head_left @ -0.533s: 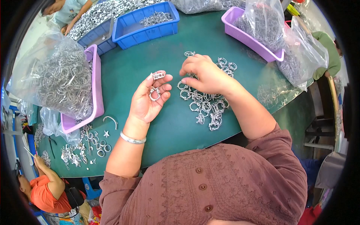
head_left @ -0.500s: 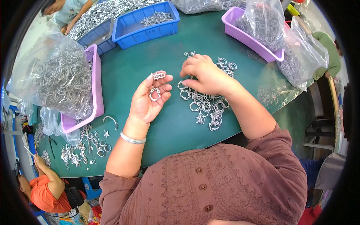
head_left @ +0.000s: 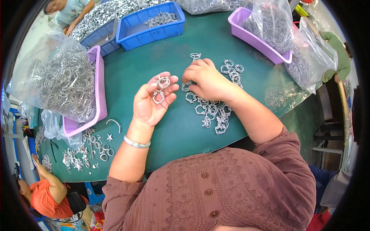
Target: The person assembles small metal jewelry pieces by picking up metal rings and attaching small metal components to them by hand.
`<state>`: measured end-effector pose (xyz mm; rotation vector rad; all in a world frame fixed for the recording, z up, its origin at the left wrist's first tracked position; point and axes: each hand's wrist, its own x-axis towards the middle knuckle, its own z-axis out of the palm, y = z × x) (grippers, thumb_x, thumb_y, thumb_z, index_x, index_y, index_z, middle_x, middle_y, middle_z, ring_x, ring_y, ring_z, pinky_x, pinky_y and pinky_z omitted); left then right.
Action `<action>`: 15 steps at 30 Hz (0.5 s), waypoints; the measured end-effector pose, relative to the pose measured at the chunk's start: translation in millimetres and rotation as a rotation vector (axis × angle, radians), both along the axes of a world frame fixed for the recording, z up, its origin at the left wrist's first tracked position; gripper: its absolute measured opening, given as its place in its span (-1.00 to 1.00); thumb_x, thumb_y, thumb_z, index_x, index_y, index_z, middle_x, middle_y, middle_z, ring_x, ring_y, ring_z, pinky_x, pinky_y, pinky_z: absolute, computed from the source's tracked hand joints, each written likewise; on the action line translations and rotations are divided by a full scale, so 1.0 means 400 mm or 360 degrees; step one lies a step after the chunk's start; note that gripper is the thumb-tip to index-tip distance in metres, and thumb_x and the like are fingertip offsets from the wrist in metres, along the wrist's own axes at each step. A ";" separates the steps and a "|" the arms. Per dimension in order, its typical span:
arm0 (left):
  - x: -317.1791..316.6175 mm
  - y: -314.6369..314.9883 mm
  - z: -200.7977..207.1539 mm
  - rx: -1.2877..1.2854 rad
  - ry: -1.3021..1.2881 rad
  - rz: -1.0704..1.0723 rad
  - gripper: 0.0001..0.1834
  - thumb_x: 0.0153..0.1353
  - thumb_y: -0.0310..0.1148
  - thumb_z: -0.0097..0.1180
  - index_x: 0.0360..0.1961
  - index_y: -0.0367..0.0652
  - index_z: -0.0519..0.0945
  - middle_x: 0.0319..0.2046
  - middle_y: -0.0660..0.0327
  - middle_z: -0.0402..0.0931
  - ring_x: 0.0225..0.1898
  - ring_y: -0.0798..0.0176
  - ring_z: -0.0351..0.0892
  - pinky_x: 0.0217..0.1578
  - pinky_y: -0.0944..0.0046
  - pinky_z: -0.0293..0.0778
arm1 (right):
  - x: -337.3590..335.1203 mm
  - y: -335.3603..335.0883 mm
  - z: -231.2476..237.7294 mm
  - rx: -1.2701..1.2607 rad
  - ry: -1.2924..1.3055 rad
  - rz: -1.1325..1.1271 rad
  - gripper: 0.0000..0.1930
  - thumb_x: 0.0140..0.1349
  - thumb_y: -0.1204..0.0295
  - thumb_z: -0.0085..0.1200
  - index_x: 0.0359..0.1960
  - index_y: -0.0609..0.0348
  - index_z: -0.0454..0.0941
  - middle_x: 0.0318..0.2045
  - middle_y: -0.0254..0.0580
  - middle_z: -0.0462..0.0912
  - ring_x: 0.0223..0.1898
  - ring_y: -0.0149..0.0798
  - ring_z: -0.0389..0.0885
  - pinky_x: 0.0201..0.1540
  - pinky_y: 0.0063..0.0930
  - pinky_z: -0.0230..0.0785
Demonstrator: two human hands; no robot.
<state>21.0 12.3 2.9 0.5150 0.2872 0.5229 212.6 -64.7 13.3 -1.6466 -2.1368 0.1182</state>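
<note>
My left hand (head_left: 151,102) is turned palm up, fingers curled around two silver-coloured metal rings. One ring (head_left: 163,82) stands at the fingertips and thumb; another ring (head_left: 158,97) rests lower against the fingers. To the right, my right hand (head_left: 210,79) reaches palm down over a loose pile of similar rings (head_left: 212,109). Its fingers and thumb bend together at a ring (head_left: 186,86) on the pile's left edge, and the hand hides part of the pile. A single ring (head_left: 195,56) lies just beyond its knuckles.
Purple baskets with bagged rings stand left (head_left: 101,88) and far right (head_left: 262,44). A blue bin (head_left: 150,38) with metal pieces sits at the back. Small metal parts (head_left: 83,154) lie front left on the green table (head_left: 185,134). Other people are at the edges.
The upper ring in my left hand has turned, from lying sideways to showing its round opening. My right hand has shifted slightly left and down at the pile's left edge.
</note>
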 end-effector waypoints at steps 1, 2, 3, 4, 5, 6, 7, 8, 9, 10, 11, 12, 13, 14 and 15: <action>0.004 -0.004 0.015 0.0054 -0.0010 0.0032 -0.68 0.19 -0.35 -0.15 -0.09 -0.30 0.44 -0.21 0.04 0.51 -0.21 0.17 0.54 -0.26 0.27 0.52 | 0.001 0.001 0.005 0.0029 0.0157 0.0010 -0.78 -0.11 0.52 0.14 -0.33 0.14 0.52 -0.33 -0.24 0.51 -0.14 -0.18 0.41 0.00 -0.24 0.15; 0.008 -0.006 0.021 0.0108 -0.0020 0.0064 -0.68 0.17 -0.37 -0.14 -0.09 -0.30 0.43 -0.20 0.04 0.51 -0.19 0.15 0.54 -0.25 0.25 0.53 | 0.001 0.000 0.011 0.0026 0.0158 0.0006 -0.78 -0.11 0.52 0.14 -0.33 0.14 0.52 -0.33 -0.24 0.51 -0.14 -0.18 0.41 0.00 -0.24 0.15; 0.004 -0.005 0.020 0.0110 -0.0020 0.0067 -0.68 0.17 -0.37 -0.14 -0.09 -0.30 0.43 -0.20 0.04 0.51 -0.19 0.15 0.54 -0.25 0.25 0.53 | -0.002 0.000 0.021 -0.0053 0.0456 0.0024 -0.78 -0.06 0.51 0.14 -0.31 0.16 0.51 -0.35 -0.22 0.53 -0.19 -0.21 0.45 -0.07 -0.31 0.23; -0.001 -0.004 0.015 0.0155 0.0084 0.0125 -0.69 0.17 -0.37 -0.12 -0.09 -0.29 0.44 -0.22 0.06 0.51 -0.22 0.18 0.54 -0.29 0.28 0.51 | -0.004 0.000 0.026 -0.0134 0.0753 0.0043 -0.78 -0.02 0.51 0.14 -0.28 0.18 0.50 -0.37 -0.21 0.54 -0.25 -0.23 0.48 -0.14 -0.37 0.30; -0.004 -0.004 0.011 0.0199 0.0189 0.0182 -0.69 0.17 -0.36 -0.09 -0.09 -0.28 0.44 -0.23 0.08 0.51 -0.25 0.21 0.54 -0.34 0.31 0.50 | -0.006 0.001 0.024 -0.0133 0.0753 0.0045 -0.78 -0.02 0.51 0.14 -0.28 0.18 0.50 -0.37 -0.21 0.54 -0.25 -0.23 0.48 -0.14 -0.37 0.30; -0.004 -0.006 0.011 0.0200 0.0188 0.0183 -0.69 0.17 -0.36 -0.09 -0.09 -0.28 0.44 -0.23 0.08 0.51 -0.25 0.21 0.54 -0.34 0.31 0.50 | -0.008 0.002 0.021 -0.0092 0.0880 0.0102 -0.77 0.00 0.49 0.15 -0.26 0.21 0.49 -0.37 -0.22 0.54 -0.29 -0.30 0.49 -0.19 -0.44 0.32; -0.002 -0.009 0.010 0.0405 0.0369 0.0207 -0.73 0.16 -0.37 -0.05 -0.12 -0.25 0.45 -0.29 0.15 0.51 -0.33 0.30 0.51 -0.42 0.38 0.44 | -0.011 0.002 0.021 -0.0050 0.1006 0.0159 -0.76 0.03 0.47 0.16 -0.25 0.23 0.49 -0.36 -0.22 0.55 -0.32 -0.36 0.49 -0.25 -0.51 0.35; 0.000 -0.012 0.008 0.0610 0.0550 0.0231 -0.76 0.15 -0.38 -0.01 -0.15 -0.21 0.47 -0.36 0.22 0.51 -0.42 0.39 0.49 -0.50 0.46 0.38 | -0.012 0.000 0.024 -0.0050 0.1006 0.0160 -0.76 0.03 0.47 0.16 -0.25 0.23 0.49 -0.36 -0.22 0.55 -0.32 -0.36 0.49 -0.25 -0.51 0.35; 0.004 -0.016 0.011 0.0609 0.0550 0.0229 -0.76 0.15 -0.38 -0.01 -0.15 -0.21 0.47 -0.36 0.22 0.51 -0.42 0.39 0.49 -0.50 0.46 0.38 | -0.015 -0.004 0.035 -0.0116 0.1096 0.0137 -0.74 0.02 0.47 0.17 -0.23 0.24 0.48 -0.36 -0.26 0.55 -0.31 -0.41 0.47 -0.23 -0.54 0.34; 0.006 -0.020 0.014 0.0695 0.0615 0.0233 -0.79 0.15 -0.39 0.02 -0.18 -0.19 0.48 -0.40 0.27 0.49 -0.48 0.45 0.43 -0.55 0.50 0.30 | -0.017 -0.006 0.041 -0.0183 0.1185 0.0113 -0.72 0.02 0.48 0.18 -0.21 0.25 0.48 -0.35 -0.29 0.55 -0.31 -0.45 0.46 -0.21 -0.56 0.33; 0.008 -0.024 0.017 0.0782 0.0679 0.0236 -0.81 0.14 -0.40 0.04 -0.21 -0.18 0.48 -0.45 0.32 0.48 -0.54 0.52 0.37 -0.60 0.54 0.22 | -0.017 -0.005 0.038 -0.0184 0.1186 0.0112 -0.72 0.02 0.48 0.18 -0.21 0.25 0.48 -0.35 -0.29 0.55 -0.31 -0.45 0.46 -0.21 -0.56 0.33; 0.010 -0.028 0.022 0.0818 0.0698 0.0223 -0.85 0.16 -0.40 0.04 -0.25 -0.18 0.49 -0.47 0.32 0.48 -0.57 0.52 0.34 -0.63 0.55 0.20 | -0.017 -0.005 0.036 -0.0151 0.1279 0.0138 -0.71 0.01 0.47 0.18 -0.21 0.26 0.47 -0.38 -0.27 0.55 -0.32 -0.45 0.48 -0.23 -0.56 0.35; 0.010 -0.029 0.020 0.0819 0.0698 0.0222 -0.85 0.16 -0.40 0.04 -0.25 -0.18 0.49 -0.47 0.32 0.48 -0.57 0.52 0.34 -0.63 0.55 0.20 | -0.017 -0.005 0.035 -0.0116 0.1372 0.0164 -0.70 0.00 0.46 0.18 -0.20 0.27 0.46 -0.40 -0.24 0.56 -0.33 -0.44 0.50 -0.26 -0.57 0.37; 0.009 -0.030 0.016 0.0826 0.0674 0.0232 -0.85 0.14 -0.40 0.07 -0.26 -0.19 0.50 -0.47 0.33 0.48 -0.57 0.53 0.34 -0.63 0.56 0.21 | -0.017 -0.005 0.034 -0.0115 0.1372 0.0164 -0.70 0.00 0.46 0.18 -0.20 0.27 0.46 -0.40 -0.24 0.56 -0.33 -0.44 0.50 -0.26 -0.57 0.37; 0.009 -0.031 0.015 0.0832 0.0650 0.0243 -0.84 0.13 -0.40 0.10 -0.27 -0.20 0.50 -0.47 0.34 0.47 -0.57 0.54 0.34 -0.63 0.58 0.21 | -0.018 -0.005 0.033 -0.0162 0.1424 0.0190 -0.68 0.00 0.51 0.19 -0.18 0.26 0.45 -0.36 -0.30 0.54 -0.31 -0.46 0.47 -0.23 -0.57 0.35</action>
